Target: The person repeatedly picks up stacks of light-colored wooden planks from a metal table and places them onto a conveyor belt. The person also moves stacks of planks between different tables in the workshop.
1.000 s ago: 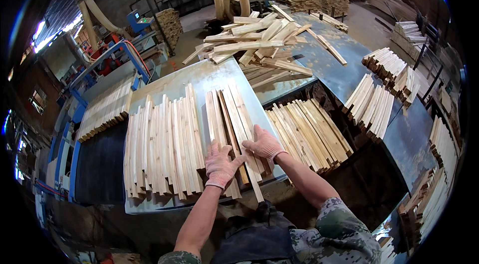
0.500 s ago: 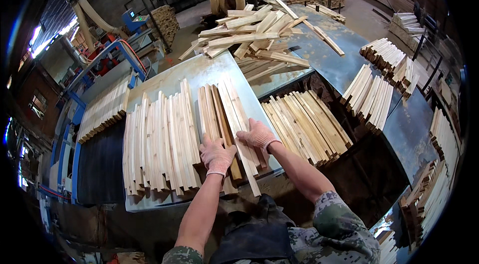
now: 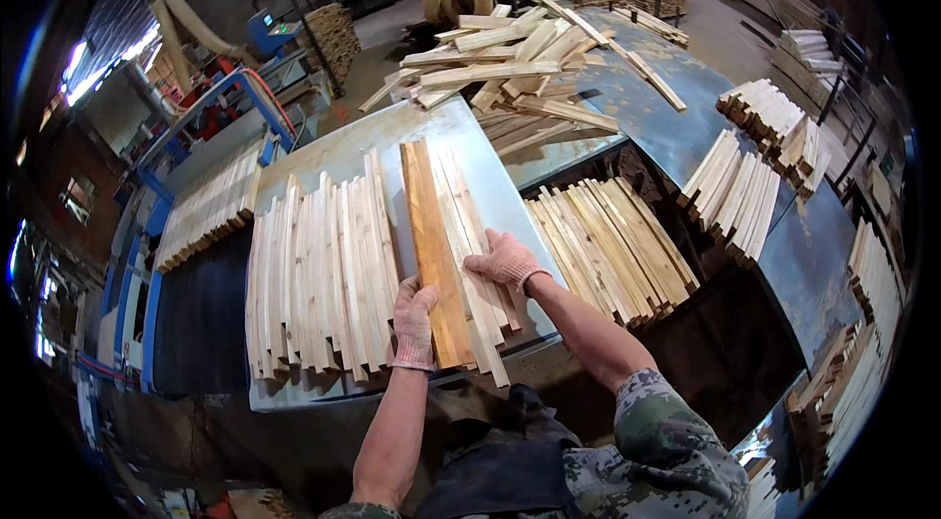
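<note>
My left hand (image 3: 414,319), in a pale pinkish knit glove, is closed on the near left edge of an orange-brown wooden board (image 3: 431,259), whose broad face shows. The palm side and any strips behind the board are hidden. Just right of it, my gloved right hand (image 3: 505,260) grips a few pale wooden strips (image 3: 461,215), its thumb on their left and its fingers over the right side. To the left, a row of pale wooden strips (image 3: 319,274) lies side by side on the light metal table (image 3: 343,142).
Right of the table sits a lower stack of strips (image 3: 613,245). A loose heap of boards (image 3: 520,53) lies beyond. Bundled strips (image 3: 730,191) rest on a blue-grey table (image 3: 657,137). At left stands a blue-framed machine (image 3: 147,196) with a dark belt (image 3: 201,323) and strips (image 3: 211,200).
My left hand has turned and taken hold of the brown strips, bringing an orange-brown broad face into view. The right hand stays on the pale strips. The view has shifted slightly.
</note>
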Available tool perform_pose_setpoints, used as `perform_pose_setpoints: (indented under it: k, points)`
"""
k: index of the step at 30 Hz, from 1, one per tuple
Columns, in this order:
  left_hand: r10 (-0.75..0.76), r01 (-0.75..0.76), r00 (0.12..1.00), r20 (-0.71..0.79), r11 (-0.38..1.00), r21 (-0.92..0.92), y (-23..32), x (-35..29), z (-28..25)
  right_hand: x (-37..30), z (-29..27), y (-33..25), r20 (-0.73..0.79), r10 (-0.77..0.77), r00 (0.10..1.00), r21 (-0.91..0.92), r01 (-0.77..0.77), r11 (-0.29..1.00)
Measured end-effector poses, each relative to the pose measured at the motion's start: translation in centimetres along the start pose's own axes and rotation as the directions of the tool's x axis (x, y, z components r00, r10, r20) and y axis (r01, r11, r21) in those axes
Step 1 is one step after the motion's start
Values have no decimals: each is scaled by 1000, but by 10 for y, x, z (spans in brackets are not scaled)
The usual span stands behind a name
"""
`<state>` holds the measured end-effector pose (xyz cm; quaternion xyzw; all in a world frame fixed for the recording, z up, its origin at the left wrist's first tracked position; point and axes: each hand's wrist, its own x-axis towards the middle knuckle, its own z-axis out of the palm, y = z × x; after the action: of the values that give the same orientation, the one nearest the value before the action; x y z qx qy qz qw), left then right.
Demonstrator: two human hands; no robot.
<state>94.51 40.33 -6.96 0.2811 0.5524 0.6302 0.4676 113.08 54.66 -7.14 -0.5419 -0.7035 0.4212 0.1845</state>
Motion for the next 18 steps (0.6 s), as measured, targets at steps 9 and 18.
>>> perform_pose_setpoints:
  k: [9,18]
  points:
    - [-9,12,999,-44,999,52,16,-23,-28,0,51,-27,-15,-56,998,-77,54,996]
    - [-10,19,995,100,996,-88,25,-77,-66,-14,53,-2,-71,-142,987,107,149,983]
